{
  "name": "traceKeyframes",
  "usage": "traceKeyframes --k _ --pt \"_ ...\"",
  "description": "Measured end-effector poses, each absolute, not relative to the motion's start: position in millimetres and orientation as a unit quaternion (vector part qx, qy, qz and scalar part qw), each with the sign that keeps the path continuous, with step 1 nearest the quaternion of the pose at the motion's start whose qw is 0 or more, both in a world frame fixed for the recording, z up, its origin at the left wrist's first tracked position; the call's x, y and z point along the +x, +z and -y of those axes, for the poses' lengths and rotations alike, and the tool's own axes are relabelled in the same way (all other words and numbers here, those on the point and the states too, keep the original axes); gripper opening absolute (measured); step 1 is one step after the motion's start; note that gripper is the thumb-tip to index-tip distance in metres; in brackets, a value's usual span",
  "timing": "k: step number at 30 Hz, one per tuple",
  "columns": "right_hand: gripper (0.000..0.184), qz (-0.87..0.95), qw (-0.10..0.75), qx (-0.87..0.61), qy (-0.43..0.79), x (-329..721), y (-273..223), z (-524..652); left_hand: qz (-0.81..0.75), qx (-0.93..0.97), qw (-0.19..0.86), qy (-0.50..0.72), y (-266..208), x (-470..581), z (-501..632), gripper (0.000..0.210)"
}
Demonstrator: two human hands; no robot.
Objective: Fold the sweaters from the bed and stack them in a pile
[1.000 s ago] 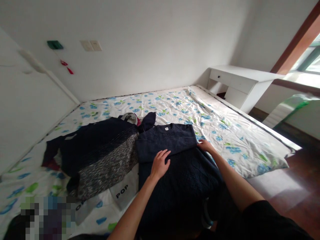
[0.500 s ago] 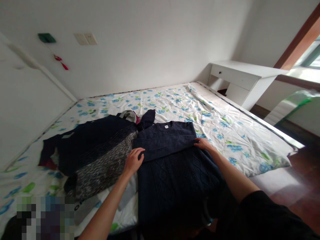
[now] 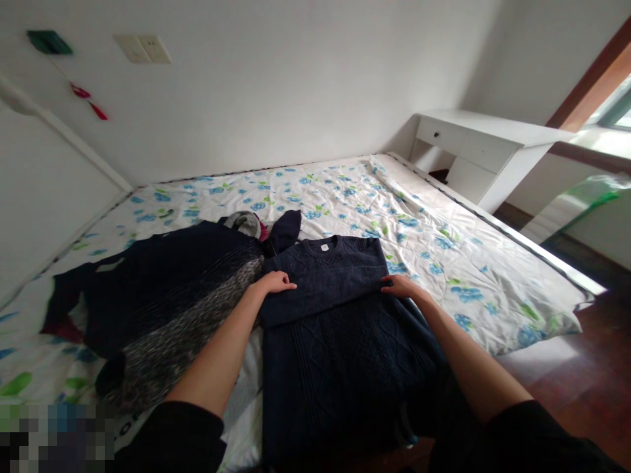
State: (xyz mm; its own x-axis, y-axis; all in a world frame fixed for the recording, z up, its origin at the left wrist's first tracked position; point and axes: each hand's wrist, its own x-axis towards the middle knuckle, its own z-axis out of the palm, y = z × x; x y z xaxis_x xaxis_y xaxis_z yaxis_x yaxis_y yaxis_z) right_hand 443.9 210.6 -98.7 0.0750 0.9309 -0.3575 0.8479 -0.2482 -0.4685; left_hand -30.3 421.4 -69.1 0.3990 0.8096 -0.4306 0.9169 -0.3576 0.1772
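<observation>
A navy cable-knit sweater lies on the bed, its collar with a white label toward the wall and its sleeves folded across the chest. My left hand is closed on the folded sleeve near the left shoulder, thumb and fingers together. At the opposite edge, my right hand pinches the sleeve fold. The sweater's lower end drops into shadow near my body.
Left of the sweater lies another dark and speckled grey sweater, with a rolled grey and red garment behind it. They rest on a floral bedsheet. A white desk stands beyond the bed's right edge.
My left hand has moved from the sweater's left edge up and right onto the sleeve, its fingers closing. My right hand stays at the right edge. The view has shifted slightly.
</observation>
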Motion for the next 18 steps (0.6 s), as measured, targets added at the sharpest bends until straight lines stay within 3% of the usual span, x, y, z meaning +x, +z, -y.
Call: traceKeyframes --k 4,8,13,18 --pt "0.051 0.608 0.071 -0.732 0.301 446 -102 -213 -0.534 0.834 0.131 -0.05 -72 -33 -429 0.06" --pt "0.052 0.608 0.064 -0.731 0.301 447 -105 -214 -0.496 0.825 0.247 -0.107 -71 -28 -435 0.061" --pt "0.053 0.61 0.065 -0.728 0.305 447 -105 -214 -0.486 0.798 0.28 -0.22 -66 -9 -440 0.053" --pt "0.051 0.61 0.063 -0.725 0.314 449 -104 -215 -0.467 0.763 0.376 -0.243 -61 -5 -441 0.053"
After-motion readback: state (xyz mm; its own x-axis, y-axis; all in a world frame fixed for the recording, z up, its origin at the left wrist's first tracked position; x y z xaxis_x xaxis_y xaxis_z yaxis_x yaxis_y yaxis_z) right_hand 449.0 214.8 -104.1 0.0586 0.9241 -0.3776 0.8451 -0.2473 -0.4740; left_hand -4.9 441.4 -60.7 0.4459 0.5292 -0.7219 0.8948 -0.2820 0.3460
